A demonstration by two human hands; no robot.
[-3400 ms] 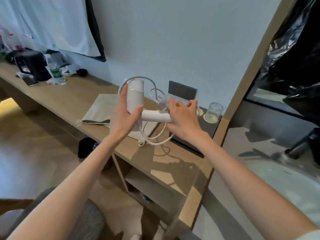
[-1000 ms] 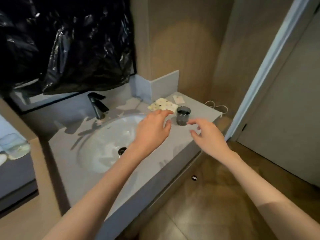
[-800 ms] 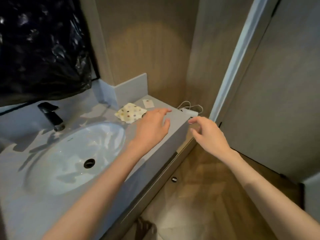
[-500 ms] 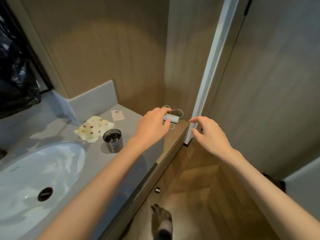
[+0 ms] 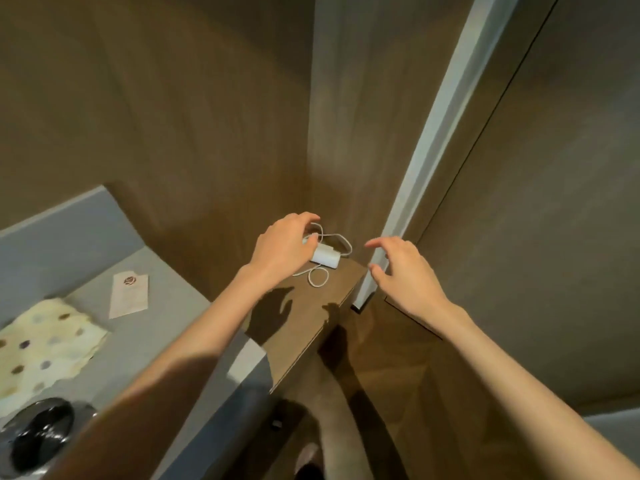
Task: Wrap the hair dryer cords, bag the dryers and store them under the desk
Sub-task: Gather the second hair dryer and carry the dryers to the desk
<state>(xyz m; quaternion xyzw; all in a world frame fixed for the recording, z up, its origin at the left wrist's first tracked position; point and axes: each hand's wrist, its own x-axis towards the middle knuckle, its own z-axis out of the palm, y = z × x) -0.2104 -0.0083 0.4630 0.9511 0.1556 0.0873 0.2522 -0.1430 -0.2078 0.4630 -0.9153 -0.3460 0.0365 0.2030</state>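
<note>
Dryer lies on wood ledge, in corner, long axis left-right. Your left hand nearer: curled above dryer's left end, contact unclear. Right hand open, empty, apart at right. Cord loose.

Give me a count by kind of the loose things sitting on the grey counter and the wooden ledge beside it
Hair dryer, white, with its cord, on the wooden ledge: 1
Spotted cloth on the grey counter: 1
Paper card: 1
Dark cup: 1
Total: 4
</note>
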